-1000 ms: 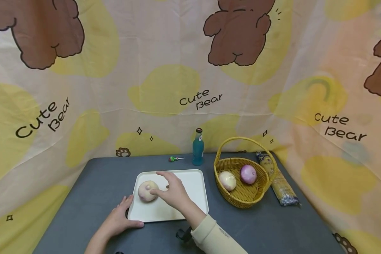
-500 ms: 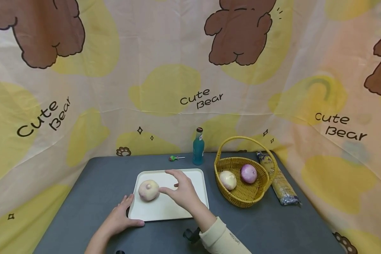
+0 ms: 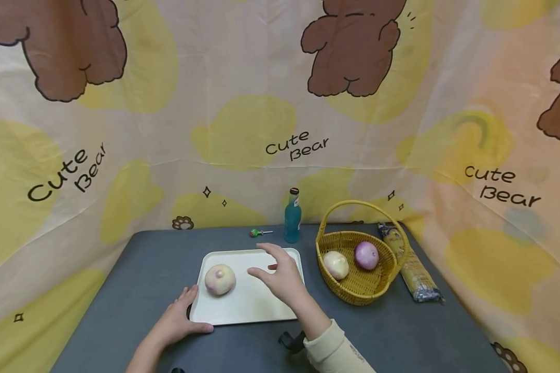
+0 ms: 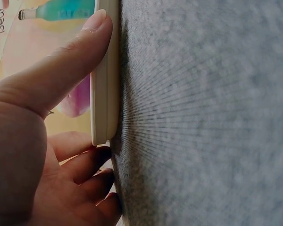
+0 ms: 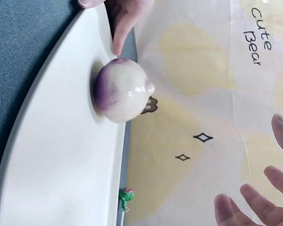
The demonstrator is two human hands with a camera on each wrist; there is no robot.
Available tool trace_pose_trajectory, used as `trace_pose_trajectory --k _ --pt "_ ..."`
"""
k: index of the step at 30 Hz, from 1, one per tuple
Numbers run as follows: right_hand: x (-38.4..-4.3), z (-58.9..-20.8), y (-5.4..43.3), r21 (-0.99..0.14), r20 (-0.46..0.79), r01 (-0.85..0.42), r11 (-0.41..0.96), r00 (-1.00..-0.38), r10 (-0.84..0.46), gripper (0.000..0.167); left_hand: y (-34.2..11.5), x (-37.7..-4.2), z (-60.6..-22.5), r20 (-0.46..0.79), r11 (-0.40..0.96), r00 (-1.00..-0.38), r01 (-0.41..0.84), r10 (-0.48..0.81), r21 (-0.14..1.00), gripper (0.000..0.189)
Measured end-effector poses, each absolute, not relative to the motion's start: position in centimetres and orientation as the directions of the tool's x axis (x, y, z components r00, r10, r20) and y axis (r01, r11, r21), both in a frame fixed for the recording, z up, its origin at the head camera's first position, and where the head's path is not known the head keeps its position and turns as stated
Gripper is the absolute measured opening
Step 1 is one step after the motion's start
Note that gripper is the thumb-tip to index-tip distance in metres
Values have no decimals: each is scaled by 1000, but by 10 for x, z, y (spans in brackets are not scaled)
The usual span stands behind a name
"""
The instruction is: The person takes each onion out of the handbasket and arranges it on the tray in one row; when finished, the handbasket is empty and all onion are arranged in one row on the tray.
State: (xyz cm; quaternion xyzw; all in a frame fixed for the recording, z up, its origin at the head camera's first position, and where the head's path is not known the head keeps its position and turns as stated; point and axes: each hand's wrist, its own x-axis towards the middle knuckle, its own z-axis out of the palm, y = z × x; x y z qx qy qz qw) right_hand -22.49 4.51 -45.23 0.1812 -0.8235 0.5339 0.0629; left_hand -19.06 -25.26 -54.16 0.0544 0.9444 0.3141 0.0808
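A pale onion point(image 3: 220, 280) with purple patches sits on the left part of a white tray point(image 3: 256, 305). In the right wrist view the onion point(image 5: 122, 90) shows a small pointed tip. My left hand point(image 3: 177, 317) holds the tray's near left corner, thumb along the front edge and fingers at the left side. The left wrist view shows the thumb against the tray's rim point(image 4: 100, 113). Over the right part of the tray hovers my right hand point(image 3: 282, 277), thumb and fingers spread apart with nothing between them.
A yellow wicker basket point(image 3: 354, 298) with a white onion point(image 3: 336, 265) and a purple onion point(image 3: 366, 255) stands right of the tray. Behind are a blue bottle point(image 3: 292, 217) and a green lollipop point(image 3: 256, 233). A long yellow packet point(image 3: 415, 274) lies beyond the basket.
My right hand has moved away from the onion, to the right across the tray, with its fingers spread. The onion, tray and left hand keep their places.
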Motion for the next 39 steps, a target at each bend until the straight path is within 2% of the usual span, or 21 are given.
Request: trace_pose_trajectory --k 27,39 --pt "-224 -448 98 -899 318 -317 301 -947 -46 57 -254 -191 -543 -155 798 -979 14 134 603 127" --pt "-224 -452 126 -891 317 -287 352 -948 31 58 -253 -191 -540 -158 799 -978 13 135 601 127"
